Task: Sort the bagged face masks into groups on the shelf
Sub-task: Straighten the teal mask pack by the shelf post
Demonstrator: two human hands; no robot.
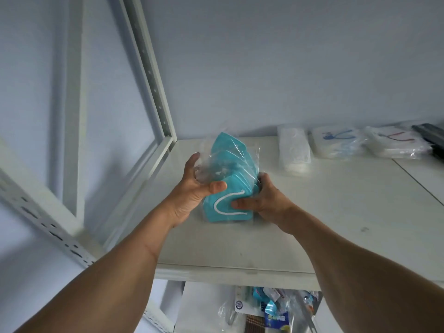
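Holding a clear bag of teal masks (229, 179) between both hands over the white shelf (336, 212), its lower end at or just above the board. Left hand (195, 188) cupping the crinkled plastic, thumb pressed on a mask; right hand (260, 199) curled round the bag's lower right, thumb across the white ear loop (225, 204). Long axis running from the grip up and away toward the wall. Left of the grip, close by, the slotted upright (153, 87); behind, the wall. Right of the grip, bare board, then bagged white masks (294, 147) and two more bags (336, 144) well apart along the back edge.
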